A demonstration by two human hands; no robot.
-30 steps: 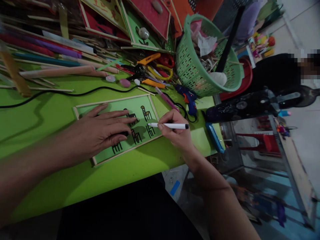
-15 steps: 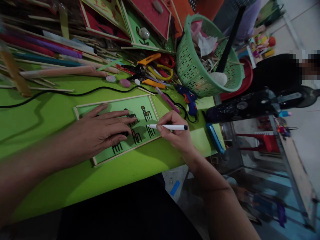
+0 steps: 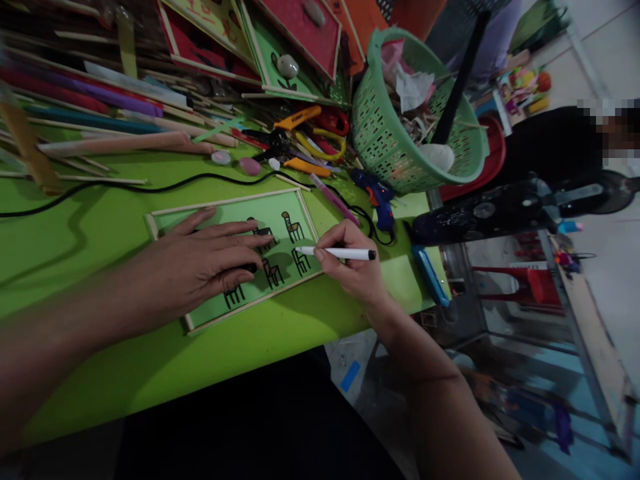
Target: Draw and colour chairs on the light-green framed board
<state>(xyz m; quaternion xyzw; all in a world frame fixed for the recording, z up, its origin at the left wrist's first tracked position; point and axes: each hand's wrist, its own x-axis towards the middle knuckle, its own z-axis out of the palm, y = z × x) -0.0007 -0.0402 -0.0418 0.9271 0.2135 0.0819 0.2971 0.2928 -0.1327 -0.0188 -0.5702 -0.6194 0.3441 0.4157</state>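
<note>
A light-green board [image 3: 205, 313] framed with thin wooden sticks lies on the table, with several small chairs drawn on it in black. My left hand [image 3: 205, 257] rests flat across the board's left half, fingers stretched out, covering some drawings. A small black thing [image 3: 249, 267] shows by its thumb; I cannot tell whether it is held. My right hand [image 3: 350, 263] pinches a white marker [image 3: 345, 254] with a black end. The marker's tip is at the lower right chair drawing [image 3: 301, 261].
Behind the board run a black cord [image 3: 200, 178], a blue glue gun [image 3: 380, 200] and orange-handled pliers [image 3: 300, 119]. A green basket [image 3: 385, 127] of scraps stands at the back right. Sticks, rolled paper and framed boards [image 3: 303, 33] crowd the back. A person [image 3: 555, 147] is at far right.
The marker's tip has shifted very slightly at the lower right chair drawing. My left hand and the board have stayed in place.
</note>
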